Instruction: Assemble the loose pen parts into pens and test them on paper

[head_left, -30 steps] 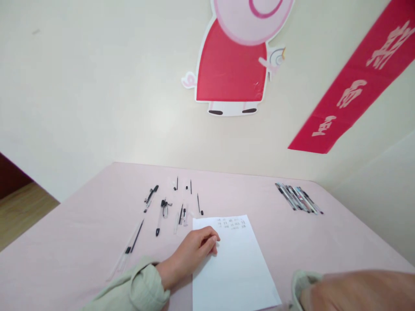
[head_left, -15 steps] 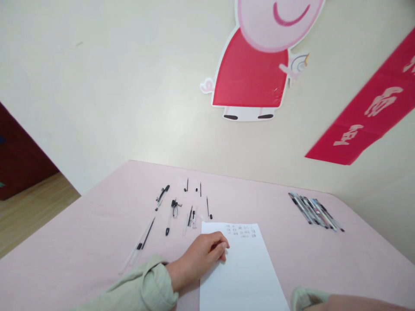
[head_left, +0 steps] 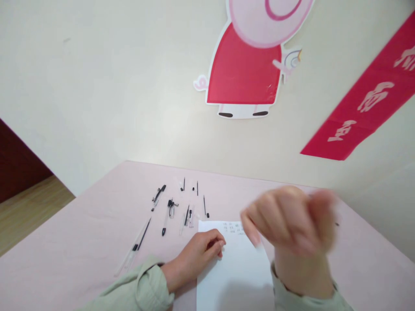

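Note:
My left hand (head_left: pixel 201 252) rests on the left edge of a white sheet of paper (head_left: pixel 233 272) with a few lines of writing at its top; its fingers are curled loosely and press the sheet down. My right hand (head_left: pixel 288 220) is raised in front of the camera, blurred by motion, above the paper's right side; I cannot make out whether it holds anything. It hides the row of pens at the table's right.
Several black pens and loose pen parts (head_left: pixel 171 207) lie on the pink table (head_left: pixel 81 242) left of the paper. A cartoon cut-out (head_left: pixel 246 65) and a red banner (head_left: pixel 363 103) hang on the wall behind. Wooden floor (head_left: pixel 26 207) shows at left.
My right hand has come up from the bottom right corner into the middle of the view, covering the pens at right. My left hand has stayed on the paper.

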`<action>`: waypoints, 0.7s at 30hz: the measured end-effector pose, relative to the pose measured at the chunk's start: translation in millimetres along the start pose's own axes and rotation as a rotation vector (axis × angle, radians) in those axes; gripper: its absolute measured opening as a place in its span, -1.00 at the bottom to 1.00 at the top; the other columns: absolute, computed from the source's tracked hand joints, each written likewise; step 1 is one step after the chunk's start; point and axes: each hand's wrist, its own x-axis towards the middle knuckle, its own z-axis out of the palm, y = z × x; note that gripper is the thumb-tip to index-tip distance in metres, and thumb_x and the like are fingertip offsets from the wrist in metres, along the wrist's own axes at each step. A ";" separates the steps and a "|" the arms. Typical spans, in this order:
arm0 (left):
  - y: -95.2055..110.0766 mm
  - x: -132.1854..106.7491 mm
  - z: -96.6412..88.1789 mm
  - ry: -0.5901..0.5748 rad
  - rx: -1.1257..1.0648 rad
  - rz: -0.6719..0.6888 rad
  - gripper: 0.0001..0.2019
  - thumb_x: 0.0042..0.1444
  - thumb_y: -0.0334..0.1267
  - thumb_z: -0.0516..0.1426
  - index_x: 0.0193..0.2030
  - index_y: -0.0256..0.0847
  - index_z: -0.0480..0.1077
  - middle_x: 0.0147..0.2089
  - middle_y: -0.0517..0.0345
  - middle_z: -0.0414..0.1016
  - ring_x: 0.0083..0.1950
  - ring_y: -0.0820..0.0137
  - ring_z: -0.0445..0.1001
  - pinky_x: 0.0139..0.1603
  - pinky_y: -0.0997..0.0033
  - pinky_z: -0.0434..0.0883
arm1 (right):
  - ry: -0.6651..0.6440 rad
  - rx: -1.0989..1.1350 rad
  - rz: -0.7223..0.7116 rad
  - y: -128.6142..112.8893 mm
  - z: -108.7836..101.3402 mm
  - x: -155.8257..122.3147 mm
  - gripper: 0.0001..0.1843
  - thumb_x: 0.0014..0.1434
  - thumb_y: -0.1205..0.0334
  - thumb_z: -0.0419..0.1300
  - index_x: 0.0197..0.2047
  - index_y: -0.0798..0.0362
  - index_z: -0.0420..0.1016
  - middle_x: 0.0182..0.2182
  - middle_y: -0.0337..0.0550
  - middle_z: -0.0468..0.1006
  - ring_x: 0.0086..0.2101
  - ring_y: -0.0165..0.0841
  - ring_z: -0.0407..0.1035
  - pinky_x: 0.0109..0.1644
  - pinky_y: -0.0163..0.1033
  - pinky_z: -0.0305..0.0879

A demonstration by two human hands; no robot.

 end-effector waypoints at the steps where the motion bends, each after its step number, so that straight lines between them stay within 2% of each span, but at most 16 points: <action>1: 1.2 0.9 -2.0 0.029 0.032 -0.001 -0.82 0.20 -0.24 0.02 -0.33 -0.21 0.39 -0.44 0.19 0.48 -0.38 0.41 0.41 -0.29 0.47 0.29 | 0.008 -0.036 0.008 2.7 2.9 7.5 -0.87 0.18 0.14 0.16 -0.27 -0.03 0.49 -0.44 -0.23 0.53 -0.34 -0.33 0.35 -0.24 -0.29 0.16; 6: 12.3 6.9 -28.5 0.269 0.291 -0.052 -0.86 0.18 -0.26 0.00 -0.34 -0.18 0.34 -0.43 0.20 0.43 -0.39 0.37 0.37 -0.35 0.43 0.22 | 0.027 -0.245 0.106 -3.5 21.7 49.1 -0.86 0.20 0.22 0.10 -0.23 -0.02 0.48 -0.30 -0.20 0.56 -0.28 -0.35 0.37 -0.25 -0.31 0.13; 10: 21.1 18.0 -62.3 0.381 0.668 -0.086 -0.86 0.19 -0.27 -0.01 -0.33 -0.16 0.34 -0.32 0.14 0.46 -0.29 0.33 0.41 -0.29 0.41 0.24 | -0.003 -0.329 0.190 2.0 40.9 57.8 -0.88 0.17 0.26 0.11 -0.30 0.02 0.47 -0.29 -0.16 0.57 -0.29 -0.33 0.39 -0.32 -0.31 0.09; 13: 20.4 35.3 -86.3 0.379 0.963 -0.251 -0.84 0.22 -0.23 0.00 -0.27 -0.16 0.38 -0.23 0.08 0.50 -0.18 0.30 0.45 -0.25 0.40 0.26 | 0.016 -0.355 0.220 10.0 51.2 56.9 -0.88 0.17 0.24 0.11 -0.30 0.03 0.46 -0.27 -0.12 0.57 -0.27 -0.31 0.39 -0.33 -0.30 0.06; 17: 11.6 62.8 -106.4 0.368 1.030 -0.366 -0.82 0.18 -0.20 0.06 -0.27 -0.24 0.43 -0.17 -0.09 0.54 -0.11 0.18 0.49 -0.20 0.33 0.31 | 0.061 -0.380 0.236 15.1 59.6 58.1 -0.85 0.21 0.24 0.06 -0.25 0.01 0.45 -0.24 -0.13 0.56 -0.25 -0.31 0.39 -0.32 -0.29 0.06; 21: 5.2 81.5 -109.6 0.335 1.038 -0.448 -0.75 0.11 -0.15 0.12 -0.24 -0.31 0.48 -0.15 -0.24 0.56 -0.09 0.06 0.53 -0.18 0.25 0.37 | 0.091 -0.392 0.229 17.2 64.2 59.3 -0.86 0.23 0.22 0.05 -0.24 0.00 0.43 -0.25 -0.15 0.56 -0.25 -0.32 0.40 -0.32 -0.29 0.05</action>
